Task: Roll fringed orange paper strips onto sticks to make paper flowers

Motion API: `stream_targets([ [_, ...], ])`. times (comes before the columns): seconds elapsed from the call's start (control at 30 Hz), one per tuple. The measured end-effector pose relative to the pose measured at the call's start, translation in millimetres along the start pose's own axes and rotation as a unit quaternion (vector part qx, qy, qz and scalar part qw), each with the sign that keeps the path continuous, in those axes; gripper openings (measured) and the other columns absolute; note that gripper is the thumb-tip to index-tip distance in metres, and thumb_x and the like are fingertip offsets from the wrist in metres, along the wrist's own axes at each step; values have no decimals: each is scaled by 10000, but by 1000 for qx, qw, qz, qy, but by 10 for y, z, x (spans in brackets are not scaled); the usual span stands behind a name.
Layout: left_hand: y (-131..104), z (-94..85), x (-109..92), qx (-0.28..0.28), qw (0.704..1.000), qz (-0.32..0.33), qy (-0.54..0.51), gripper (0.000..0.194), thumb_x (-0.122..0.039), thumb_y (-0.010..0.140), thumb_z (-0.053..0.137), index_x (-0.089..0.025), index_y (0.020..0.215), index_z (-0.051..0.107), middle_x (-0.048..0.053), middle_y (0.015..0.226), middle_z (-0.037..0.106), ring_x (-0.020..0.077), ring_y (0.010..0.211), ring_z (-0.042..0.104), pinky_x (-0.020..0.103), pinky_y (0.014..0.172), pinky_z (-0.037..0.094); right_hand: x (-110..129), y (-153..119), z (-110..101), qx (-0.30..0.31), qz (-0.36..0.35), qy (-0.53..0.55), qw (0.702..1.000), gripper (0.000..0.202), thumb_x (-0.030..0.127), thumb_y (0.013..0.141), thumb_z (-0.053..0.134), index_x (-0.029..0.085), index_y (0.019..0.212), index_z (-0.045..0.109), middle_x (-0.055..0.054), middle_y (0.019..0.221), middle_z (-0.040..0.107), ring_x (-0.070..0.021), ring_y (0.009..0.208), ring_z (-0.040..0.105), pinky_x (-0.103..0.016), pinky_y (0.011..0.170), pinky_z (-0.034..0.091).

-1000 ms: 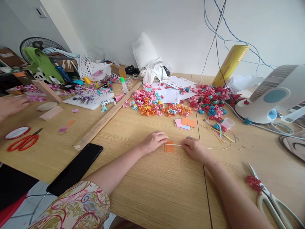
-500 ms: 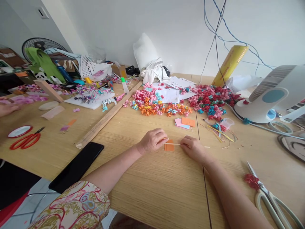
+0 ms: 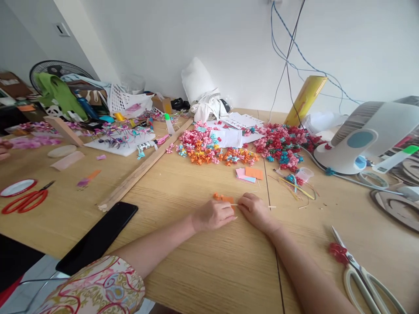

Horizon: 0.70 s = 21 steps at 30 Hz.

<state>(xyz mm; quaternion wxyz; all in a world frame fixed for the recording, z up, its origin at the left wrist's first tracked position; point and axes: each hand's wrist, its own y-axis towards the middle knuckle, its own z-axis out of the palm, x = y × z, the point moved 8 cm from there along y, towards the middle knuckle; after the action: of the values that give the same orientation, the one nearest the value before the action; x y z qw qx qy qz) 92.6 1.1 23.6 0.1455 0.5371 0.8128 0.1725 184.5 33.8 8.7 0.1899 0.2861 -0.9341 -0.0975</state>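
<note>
Head view: the right hand (image 3: 255,212) pinches a pale stick (image 3: 272,206) lying crosswise; orange paper (image 3: 228,199) sits at its left end, by the nearer left hand (image 3: 214,216), whose grip is unclear.

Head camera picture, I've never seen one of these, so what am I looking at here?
There's no machine: you see a person's two bare hands, filmed by a camera worn on that person's head, looking forward and down. The right hand holds a thin, pale, straight stick in its grip. The left hand is at a small piece of orange paper, partly hiding it. Both are at a light-brown wooden table. On it lie a flat black rectangular phone, a long wooden strip, pointed metal scissors with pale handles and heaped pink, orange and red flower-like pieces.
</note>
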Motion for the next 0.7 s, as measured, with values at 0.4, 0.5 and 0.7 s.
stream_targets([
  [0.4, -55, -40, 89, -26, 996, -36, -80, 229, -223, 863, 385, -142, 733, 555, 28, 692, 570, 109, 666, 531, 217, 620, 414, 14, 20, 3, -5, -6, 12, 1000, 123, 180, 822, 444, 185, 771, 556, -29, 762, 538, -131, 744, 492, -235, 660, 371],
  [0.5, -69, -41, 117, -24, 996, -42, -79, 209, -224, 862, 389, -147, 757, 553, 28, 723, 570, 110, 691, 536, 220, 647, 423, 14, 12, -10, -4, -7, 14, 1000, 131, 177, 824, 438, 185, 772, 558, -33, 763, 538, -133, 745, 494, -236, 655, 373],
  [0.7, -126, 58, 198, 68, 995, -76, 6, 121, -280, 802, 513, -162, 779, 530, 23, 794, 559, 151, 767, 543, 256, 675, 435, -20, -1, -23, -12, -1, 14, 1000, 132, 177, 825, 438, 180, 762, 553, -31, 759, 534, -135, 748, 488, -239, 662, 370],
])
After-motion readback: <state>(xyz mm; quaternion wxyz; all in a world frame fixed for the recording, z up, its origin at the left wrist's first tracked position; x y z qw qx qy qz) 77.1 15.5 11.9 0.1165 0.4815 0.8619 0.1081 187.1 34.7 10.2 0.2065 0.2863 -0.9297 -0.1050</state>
